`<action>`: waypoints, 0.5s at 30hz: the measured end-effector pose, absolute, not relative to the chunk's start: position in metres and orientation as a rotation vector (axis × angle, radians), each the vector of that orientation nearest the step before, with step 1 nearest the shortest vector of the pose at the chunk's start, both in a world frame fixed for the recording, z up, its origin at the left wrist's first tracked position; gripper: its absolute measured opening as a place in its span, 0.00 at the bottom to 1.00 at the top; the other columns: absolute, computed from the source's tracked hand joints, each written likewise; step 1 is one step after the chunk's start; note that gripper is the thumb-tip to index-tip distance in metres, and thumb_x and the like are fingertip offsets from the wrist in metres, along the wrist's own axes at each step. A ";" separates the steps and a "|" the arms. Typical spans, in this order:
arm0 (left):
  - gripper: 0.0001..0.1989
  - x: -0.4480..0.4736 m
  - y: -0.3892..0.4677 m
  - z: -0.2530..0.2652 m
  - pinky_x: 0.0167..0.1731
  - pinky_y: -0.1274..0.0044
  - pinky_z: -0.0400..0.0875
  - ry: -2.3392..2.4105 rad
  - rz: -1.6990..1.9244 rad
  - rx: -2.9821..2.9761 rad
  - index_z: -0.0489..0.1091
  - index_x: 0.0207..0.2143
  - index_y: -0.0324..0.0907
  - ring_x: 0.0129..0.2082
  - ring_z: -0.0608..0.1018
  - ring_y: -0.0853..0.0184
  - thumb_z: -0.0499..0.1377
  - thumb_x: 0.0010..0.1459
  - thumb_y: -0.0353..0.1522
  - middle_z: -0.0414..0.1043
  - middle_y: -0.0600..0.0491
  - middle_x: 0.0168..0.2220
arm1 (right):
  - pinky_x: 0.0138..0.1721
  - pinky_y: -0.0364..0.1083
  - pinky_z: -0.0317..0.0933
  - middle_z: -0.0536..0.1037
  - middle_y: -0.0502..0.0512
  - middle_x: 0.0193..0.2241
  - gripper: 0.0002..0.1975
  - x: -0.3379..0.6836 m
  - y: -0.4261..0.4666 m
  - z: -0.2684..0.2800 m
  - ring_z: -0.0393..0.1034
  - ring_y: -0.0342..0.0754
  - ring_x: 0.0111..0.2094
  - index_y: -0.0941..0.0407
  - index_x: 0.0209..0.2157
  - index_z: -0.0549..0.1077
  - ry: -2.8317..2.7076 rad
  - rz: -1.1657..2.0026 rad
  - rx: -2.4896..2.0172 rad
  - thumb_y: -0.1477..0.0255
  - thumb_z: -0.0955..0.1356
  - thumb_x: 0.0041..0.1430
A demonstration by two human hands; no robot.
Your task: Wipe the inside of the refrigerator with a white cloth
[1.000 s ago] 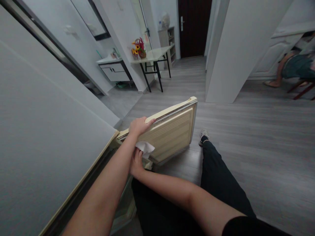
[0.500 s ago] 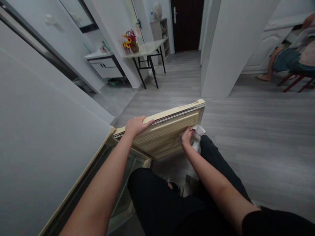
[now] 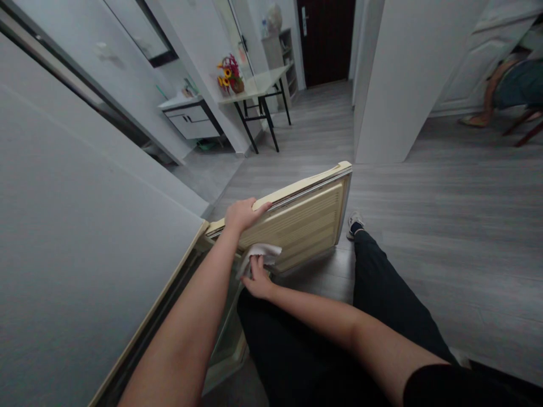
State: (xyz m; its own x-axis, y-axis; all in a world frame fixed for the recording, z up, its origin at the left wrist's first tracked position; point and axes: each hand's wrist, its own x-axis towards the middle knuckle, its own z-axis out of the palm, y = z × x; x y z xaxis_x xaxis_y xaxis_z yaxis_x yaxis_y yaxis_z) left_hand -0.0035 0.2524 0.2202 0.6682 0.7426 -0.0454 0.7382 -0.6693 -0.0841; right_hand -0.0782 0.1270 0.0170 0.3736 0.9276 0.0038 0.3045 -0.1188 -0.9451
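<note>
A cream fridge door stands swung out in front of me, its ribbed inner side facing me. My left hand is wrapped over the door's top edge, near the hinge end. Low on the inner panel, close to the hinge side, my right hand presses a white cloth against the surface. Left of the door is the open fridge cabinet, with glassy shelving partly hidden by my left arm and leg.
A white wall-like surface fills the left. Ahead are a small table with a flower basket, a vanity cabinet and a dark door. A seated person is at the far right.
My right hand has swept the cloth leftward across the inner panel, from the door's free end to near the hinge. My left hand keeps its hold on the top edge.
</note>
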 end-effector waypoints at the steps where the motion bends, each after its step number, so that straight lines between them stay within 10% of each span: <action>1: 0.44 -0.003 0.252 0.221 0.42 0.69 0.69 -1.254 0.120 -2.815 0.77 0.46 0.45 0.49 0.81 0.50 0.33 0.63 0.63 0.81 0.40 0.47 | 0.63 0.54 0.61 0.51 0.76 0.69 0.40 -0.083 0.122 0.023 0.58 0.59 0.68 0.63 0.70 0.55 -1.185 0.810 -1.635 0.70 0.70 0.60; 7: 0.42 -0.005 0.248 0.224 0.42 0.69 0.70 -1.243 0.156 -2.810 0.77 0.46 0.45 0.49 0.81 0.49 0.35 0.63 0.63 0.81 0.40 0.47 | 0.68 0.62 0.51 0.57 0.71 0.66 0.38 -0.045 0.102 0.027 0.52 0.63 0.70 0.54 0.69 0.64 -1.390 0.647 -1.828 0.83 0.68 0.56; 15: 0.41 -0.009 0.248 0.220 0.39 0.70 0.68 -1.163 0.118 -2.831 0.77 0.46 0.46 0.46 0.81 0.50 0.36 0.62 0.63 0.81 0.42 0.46 | 0.72 0.65 0.34 0.75 0.59 0.53 0.14 0.098 0.074 0.016 0.58 0.56 0.64 0.47 0.46 0.83 -1.753 0.281 -1.737 0.76 0.69 0.63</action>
